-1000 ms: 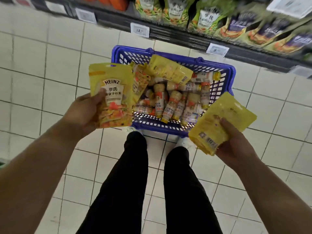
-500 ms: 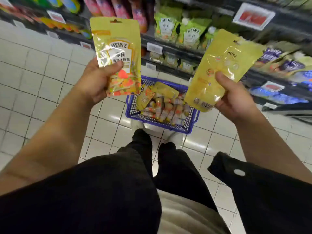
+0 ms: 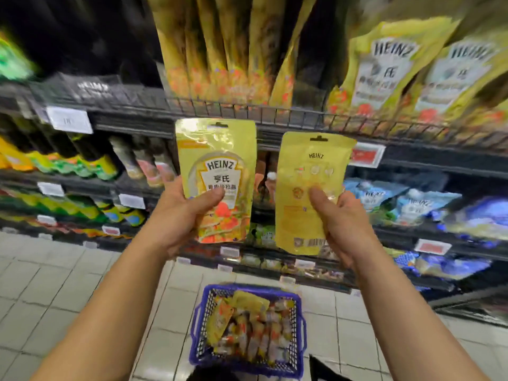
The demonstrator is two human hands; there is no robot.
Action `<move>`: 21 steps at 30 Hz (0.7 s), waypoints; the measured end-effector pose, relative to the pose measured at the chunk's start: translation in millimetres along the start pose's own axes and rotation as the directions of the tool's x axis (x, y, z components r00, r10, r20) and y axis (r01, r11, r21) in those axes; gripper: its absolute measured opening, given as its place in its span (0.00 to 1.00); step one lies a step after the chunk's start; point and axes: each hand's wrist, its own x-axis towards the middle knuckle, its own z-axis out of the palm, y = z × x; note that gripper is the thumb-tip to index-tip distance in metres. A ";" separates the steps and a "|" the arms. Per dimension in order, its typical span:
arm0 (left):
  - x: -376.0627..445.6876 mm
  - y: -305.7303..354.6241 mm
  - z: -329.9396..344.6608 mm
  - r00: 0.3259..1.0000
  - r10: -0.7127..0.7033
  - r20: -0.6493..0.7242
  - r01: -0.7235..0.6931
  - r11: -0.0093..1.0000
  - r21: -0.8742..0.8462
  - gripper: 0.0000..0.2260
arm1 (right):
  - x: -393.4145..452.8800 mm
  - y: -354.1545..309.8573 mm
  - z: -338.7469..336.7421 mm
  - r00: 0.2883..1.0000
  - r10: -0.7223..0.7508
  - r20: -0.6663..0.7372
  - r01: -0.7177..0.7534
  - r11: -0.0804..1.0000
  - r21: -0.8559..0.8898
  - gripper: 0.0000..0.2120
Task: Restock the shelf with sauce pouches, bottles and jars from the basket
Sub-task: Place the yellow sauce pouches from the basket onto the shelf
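Sauce pouches, two, now lifted to shelf height from down beside the basket a second ago. Front-facing pouch (image 3: pixel 217 180) held upright in left hand (image 3: pixel 181 213), thumb pressed across the label, fingers curled behind and hidden. Back-facing pouch (image 3: pixel 309 193) gripped in right hand (image 3: pixel 341 224), thumb on the printed back, fingertips wrapped round its right edge. Both held just in front of the wire-fronted shelf rail (image 3: pixel 275 114), apart from each other, not touching the shelf. Matching yellow pouches (image 3: pixel 384 70) standing in rows above that rail, with a dark gap between the two groups. Blue basket (image 3: pixel 299 325) left on the tiled floor below, well apart from the hands, holding more pouches and small bottles (image 3: pixel 258 336). Meaning of the rise: pick finished, carry nearly done, placing not yet begun. Likely next: turning the right pouch label-forward, then slotting both into the yellow row. Much stock remaining below, so task early.
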 end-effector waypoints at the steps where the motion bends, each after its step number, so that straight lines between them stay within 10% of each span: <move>1: 7.0 11.0 -1.7 1.000 0.021 0.019 -0.021 1.000 0.006 0.20 | 0.4 -10.5 5.4 1.000 -0.018 -0.006 0.018 1.000 -0.003 0.25; 13: 69.6 85.1 -44.0 0.967 0.136 0.214 -0.154 0.986 0.070 0.16 | -17.8 -124.7 71.7 0.857 -0.273 -0.437 0.153 0.945 -0.290 0.19; 17: 76.6 87.7 -48.5 0.967 0.120 0.226 -0.144 0.985 0.093 0.14 | -8.1 -163.4 90.9 0.612 -0.677 -0.409 0.124 0.593 -0.796 0.07; 21: 77.3 85.7 -52.6 0.969 0.138 0.204 -0.152 0.987 0.055 0.16 | 13.1 -184.0 102.7 0.488 -0.808 -0.330 -0.011 0.373 -0.928 0.07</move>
